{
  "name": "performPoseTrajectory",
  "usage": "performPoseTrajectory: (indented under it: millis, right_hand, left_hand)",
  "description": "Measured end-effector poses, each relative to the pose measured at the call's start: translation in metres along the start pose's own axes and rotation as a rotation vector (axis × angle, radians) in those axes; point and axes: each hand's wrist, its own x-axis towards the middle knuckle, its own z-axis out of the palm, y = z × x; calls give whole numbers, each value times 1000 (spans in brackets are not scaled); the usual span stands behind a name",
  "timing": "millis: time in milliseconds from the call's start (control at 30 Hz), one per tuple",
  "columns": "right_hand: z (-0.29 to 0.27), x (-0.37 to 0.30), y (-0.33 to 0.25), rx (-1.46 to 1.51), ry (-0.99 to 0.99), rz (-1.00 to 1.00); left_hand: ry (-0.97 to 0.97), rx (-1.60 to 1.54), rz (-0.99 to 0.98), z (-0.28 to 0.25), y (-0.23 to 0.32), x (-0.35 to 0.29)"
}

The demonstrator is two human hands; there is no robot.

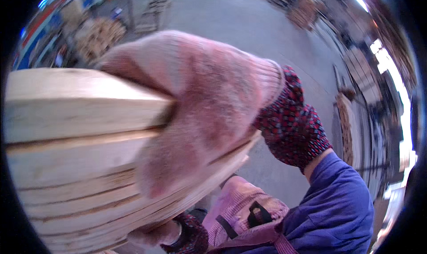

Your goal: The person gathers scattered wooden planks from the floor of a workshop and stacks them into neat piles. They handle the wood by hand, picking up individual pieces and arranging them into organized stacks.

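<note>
A stack of pale wooden boards (66, 160) fills the left side, its long sides toward me. My right hand (209, 89), in a worn, dirty pink knit glove, is closed over the top boards near their right end. Its thumb side presses down across the front faces, while the other fingers reach over the top and are partly hidden. My left hand (153, 234), also gloved, is at the low edge of the stack, against the bottom boards, with its fingers mostly hidden under the wood. Dark red patterned sleeve covers wrap both wrists. The right glove is blurred.
Grey concrete floor (213, 20) stretches beyond the boards. A pile of cut wood (100, 36) stands at the far left, and a wooden stack (304, 11) at the far back right. Long timber (344, 129) and metal bars lie along the right side.
</note>
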Motion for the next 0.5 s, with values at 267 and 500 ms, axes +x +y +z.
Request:
performPoseTrajectory:
  millis: [267,500]
  right_hand:
    - [-28,-137,-18,57,268,-217]
    - [-39,-216,-16,-26,473,-302]
  left_hand:
    - [-28,682,591,-5,8,57]
    - [-19,206,754,63,65,-2]
